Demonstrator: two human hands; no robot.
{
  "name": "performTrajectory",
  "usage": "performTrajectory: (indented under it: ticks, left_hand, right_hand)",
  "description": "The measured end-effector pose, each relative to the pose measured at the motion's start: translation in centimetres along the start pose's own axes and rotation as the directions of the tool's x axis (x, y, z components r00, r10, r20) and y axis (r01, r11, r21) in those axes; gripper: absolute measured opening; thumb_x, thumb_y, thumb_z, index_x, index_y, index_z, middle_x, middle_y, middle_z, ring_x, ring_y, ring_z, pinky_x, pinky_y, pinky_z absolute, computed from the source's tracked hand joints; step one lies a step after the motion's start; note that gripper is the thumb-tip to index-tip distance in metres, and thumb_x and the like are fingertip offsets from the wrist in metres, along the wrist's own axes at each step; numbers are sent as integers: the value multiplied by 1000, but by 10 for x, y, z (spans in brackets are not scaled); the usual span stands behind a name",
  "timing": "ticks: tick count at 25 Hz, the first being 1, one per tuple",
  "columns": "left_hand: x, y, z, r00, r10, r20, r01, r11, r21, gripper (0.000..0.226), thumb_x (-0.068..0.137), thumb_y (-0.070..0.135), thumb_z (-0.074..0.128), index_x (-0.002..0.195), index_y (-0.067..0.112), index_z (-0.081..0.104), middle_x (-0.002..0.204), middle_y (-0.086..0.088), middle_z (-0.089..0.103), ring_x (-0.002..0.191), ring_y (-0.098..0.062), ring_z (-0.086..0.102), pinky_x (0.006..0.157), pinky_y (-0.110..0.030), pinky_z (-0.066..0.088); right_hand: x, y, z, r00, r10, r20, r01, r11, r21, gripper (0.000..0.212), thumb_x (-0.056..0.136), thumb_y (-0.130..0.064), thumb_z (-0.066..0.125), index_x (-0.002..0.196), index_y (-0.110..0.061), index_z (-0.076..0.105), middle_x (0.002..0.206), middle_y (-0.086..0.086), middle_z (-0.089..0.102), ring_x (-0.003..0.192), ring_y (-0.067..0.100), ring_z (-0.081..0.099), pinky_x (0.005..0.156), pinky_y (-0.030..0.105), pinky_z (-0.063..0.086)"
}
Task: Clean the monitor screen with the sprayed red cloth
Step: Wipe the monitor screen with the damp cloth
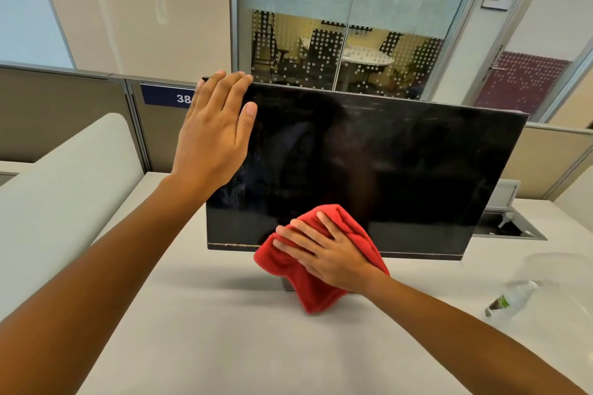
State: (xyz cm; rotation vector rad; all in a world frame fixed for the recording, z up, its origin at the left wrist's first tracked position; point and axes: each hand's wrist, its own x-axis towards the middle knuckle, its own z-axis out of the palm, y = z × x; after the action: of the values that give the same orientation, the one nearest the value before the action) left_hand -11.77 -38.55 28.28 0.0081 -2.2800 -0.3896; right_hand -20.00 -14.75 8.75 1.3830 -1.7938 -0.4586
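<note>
Two bare hands are working at a dark monitor [369, 170] that is standing on a pale worktop [208, 330]. A clear plastic bottle [510, 298] with a green label is lying blurred on the worktop to the right, well apart from the monitor, and a recessed cable box [510, 228] is sitting in the worktop behind the monitor's right side. Low partition panels are running behind the worktop, one carrying a blue number plate [167, 94], and a glass-walled meeting room is showing beyond them. Nothing is standing between the hands and the screen.

The left hand [215, 131] is resting flat over the monitor's top left corner, fingers together and hooking over the upper edge, thumb lying on the screen; its grip is spread, not clamped. The right hand [327, 250] is pressing a red cloth [314, 279] against the lower middle of the screen, fingers splayed apart on the fabric. The cloth is bunching under the palm and hanging below the monitor's bottom edge, toward the worktop.
</note>
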Motion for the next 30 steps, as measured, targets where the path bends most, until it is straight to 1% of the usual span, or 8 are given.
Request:
performTrajectory:
  ticks: [5,11,12,16,19,22,25,30]
  left_hand:
    - [0,-1,3,1000,-3,-16,3,1000,1,51,102,38,22,146,15,31,153,-3,34,146,-19,17,122,-33,5]
    - [0,-3,6,1000,-10,-28,9,1000,-5,49,102,38,24,146,17,30,154,-1,31,147,-18,15,120,-29,3]
    - [-1,-3,7,999,-10,-32,10,1000,-5,49,102,38,24,146,16,30,154,-2,32,147,-18,15,120,-30,5]
    - [0,-4,8,999,2,-35,-3,1000,-10,49,102,36,24,145,15,31,152,-3,34,147,-20,16,122,-37,10]
    - [-1,-5,6,1000,11,-27,-11,1000,-8,49,102,37,24,146,16,30,153,-2,33,147,-19,16,122,-33,7]
    - [0,-6,3,1000,18,-25,-18,1000,-19,50,101,39,23,145,17,31,152,-2,35,145,-19,19,120,-30,8]
    - [5,-5,-1,998,51,-31,-51,998,-22,52,100,41,21,141,13,37,145,-5,42,140,-22,26,120,-37,17]
    - [5,-8,-8,996,87,-32,-88,996,-31,57,99,41,13,139,11,41,141,-5,47,136,-21,32,121,-38,13]
  right_hand:
    - [39,80,-34,898,381,-218,-377,924,62,55,102,-34,41,154,-22,28,163,1,16,152,23,19,123,50,9]
    - [92,150,-67,271,900,-340,-897,365,250,56,104,-40,27,154,-14,24,161,15,25,150,32,20,122,56,16]
    - [95,139,-63,322,886,-334,-885,407,226,57,104,-42,27,155,-17,23,162,13,21,151,33,17,123,57,12]
    - [67,53,-33,860,474,-190,-452,879,149,60,101,-44,38,155,-23,24,165,4,3,153,31,9,122,56,0]
    - [23,20,-14,988,144,-59,-141,989,47,60,102,-40,39,156,-20,22,165,3,5,153,26,8,124,52,0]
    - [20,29,-15,995,79,-57,-78,997,19,59,103,-38,37,156,-20,20,165,1,8,153,24,8,125,49,1]
    - [57,61,-36,937,312,-157,-301,949,91,60,101,-39,40,155,-20,24,164,1,13,153,26,14,124,51,6]
    - [130,104,-64,591,759,-274,-740,645,192,62,101,-50,34,155,-21,23,162,17,20,151,40,13,120,64,8]
